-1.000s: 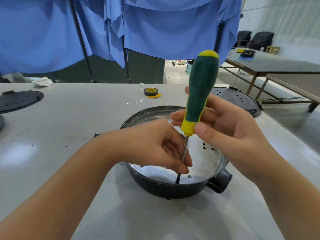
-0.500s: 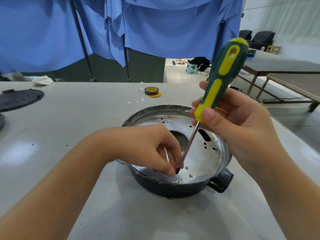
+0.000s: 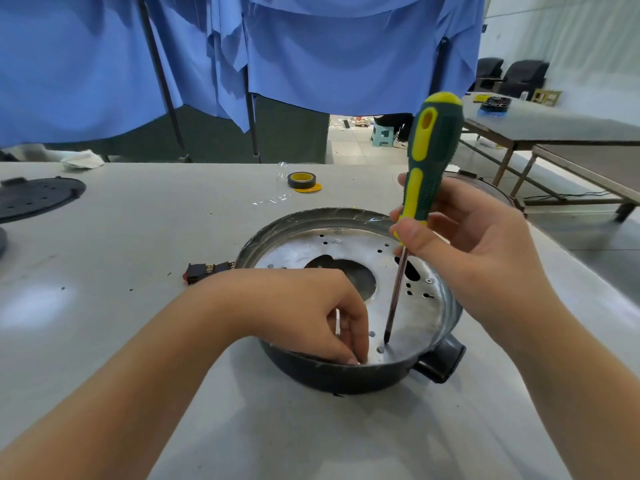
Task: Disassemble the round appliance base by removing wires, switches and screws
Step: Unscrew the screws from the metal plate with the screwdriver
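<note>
The round appliance base (image 3: 311,216) is a dark bowl with a holed silver metal plate (image 3: 415,317) inside it, and it sits on the grey table in front of me. My right hand (image 3: 485,251) grips a green and yellow screwdriver (image 3: 429,161) almost upright, its tip just above the plate near the front holes. My left hand (image 3: 311,306) reaches into the base. Its curled fingertips pinch a small screw (image 3: 355,362) at the plate's near edge, and the screw is mostly hidden. A removed black and red switch (image 3: 204,271) lies left of the base.
A roll of black and yellow tape (image 3: 302,180) lies behind the base. A black perforated lid (image 3: 34,197) rests at the far left, and another round part (image 3: 485,185) sits behind my right hand. Blue cloth hangs beyond the table. The base's black socket (image 3: 440,362) sticks out front right.
The screwdriver came off the front screw, tilted away, and now stands nearly upright again. My left hand let go of the shaft and dropped to the plate's near edge.
</note>
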{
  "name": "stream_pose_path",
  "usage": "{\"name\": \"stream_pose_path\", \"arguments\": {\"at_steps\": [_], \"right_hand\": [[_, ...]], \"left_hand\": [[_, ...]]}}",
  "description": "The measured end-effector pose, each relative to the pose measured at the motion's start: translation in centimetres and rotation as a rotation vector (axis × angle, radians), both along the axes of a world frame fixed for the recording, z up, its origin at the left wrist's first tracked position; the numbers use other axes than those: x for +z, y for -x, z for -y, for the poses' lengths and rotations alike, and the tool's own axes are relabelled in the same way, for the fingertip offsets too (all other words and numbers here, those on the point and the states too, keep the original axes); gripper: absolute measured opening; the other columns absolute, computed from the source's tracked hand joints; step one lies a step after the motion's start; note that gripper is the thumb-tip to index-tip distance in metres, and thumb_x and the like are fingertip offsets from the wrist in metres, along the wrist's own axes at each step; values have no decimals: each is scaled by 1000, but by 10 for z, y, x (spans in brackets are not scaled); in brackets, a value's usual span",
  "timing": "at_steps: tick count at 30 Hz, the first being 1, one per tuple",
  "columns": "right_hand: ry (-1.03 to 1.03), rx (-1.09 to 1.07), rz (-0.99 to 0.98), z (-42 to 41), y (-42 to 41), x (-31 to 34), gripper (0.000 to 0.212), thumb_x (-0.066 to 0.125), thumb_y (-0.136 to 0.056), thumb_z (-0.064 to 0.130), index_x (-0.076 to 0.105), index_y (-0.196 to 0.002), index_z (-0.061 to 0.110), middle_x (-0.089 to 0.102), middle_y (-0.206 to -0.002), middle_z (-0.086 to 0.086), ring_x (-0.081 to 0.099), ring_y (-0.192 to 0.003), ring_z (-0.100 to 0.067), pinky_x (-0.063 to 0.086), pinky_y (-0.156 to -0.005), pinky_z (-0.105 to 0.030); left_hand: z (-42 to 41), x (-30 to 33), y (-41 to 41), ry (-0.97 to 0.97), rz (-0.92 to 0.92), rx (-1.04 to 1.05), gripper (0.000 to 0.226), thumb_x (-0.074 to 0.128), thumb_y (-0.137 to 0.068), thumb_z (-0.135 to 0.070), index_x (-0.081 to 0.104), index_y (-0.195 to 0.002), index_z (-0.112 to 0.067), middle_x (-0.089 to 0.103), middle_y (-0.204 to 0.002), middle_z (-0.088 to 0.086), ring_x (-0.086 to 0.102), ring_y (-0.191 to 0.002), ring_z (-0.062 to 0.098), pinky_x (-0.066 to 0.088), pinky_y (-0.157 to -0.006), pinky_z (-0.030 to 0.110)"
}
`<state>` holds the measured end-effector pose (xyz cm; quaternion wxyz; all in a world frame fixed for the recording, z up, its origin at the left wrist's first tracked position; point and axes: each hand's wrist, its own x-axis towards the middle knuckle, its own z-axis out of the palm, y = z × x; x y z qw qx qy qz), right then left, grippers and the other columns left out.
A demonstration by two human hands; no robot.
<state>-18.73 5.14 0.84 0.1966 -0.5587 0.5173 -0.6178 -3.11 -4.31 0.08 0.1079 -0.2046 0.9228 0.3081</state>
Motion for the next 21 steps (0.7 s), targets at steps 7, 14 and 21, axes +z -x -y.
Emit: {"name": "stream_pose_path", "arguments": {"at_steps": [7,14,21], "right_hand": [[-18,21,-69,1,-1,-2,34,69,-77,20,59,-107,33,68,-94,6,66,-90,-9,56,-71,-19],[-7,40,-53,2,-2,-1,35,64,-70,28,57,-104,33,67,-98,3,66,-89,-10,55,-68,-17],[-10,39,-32,3,-2,-3,33,64,-71,27,58,-103,33,68,-94,-2,67,-88,-12,55,-66,-17]], "left_hand": [[0,-2,3,-11,38,-13,3,65,-87,-35,67,-84,-36,55,-63,-37,52,-62,-15,38,-53,1],[2,-1,3,-19,41,-52,6,64,-88,-31,65,-86,-37,56,-67,-31,50,-61,-9,38,-55,4],[2,-1,3,-46,5,-93,11,63,-90,-27,66,-90,-37,57,-82,-8,46,-60,-2,39,-55,8]]}}
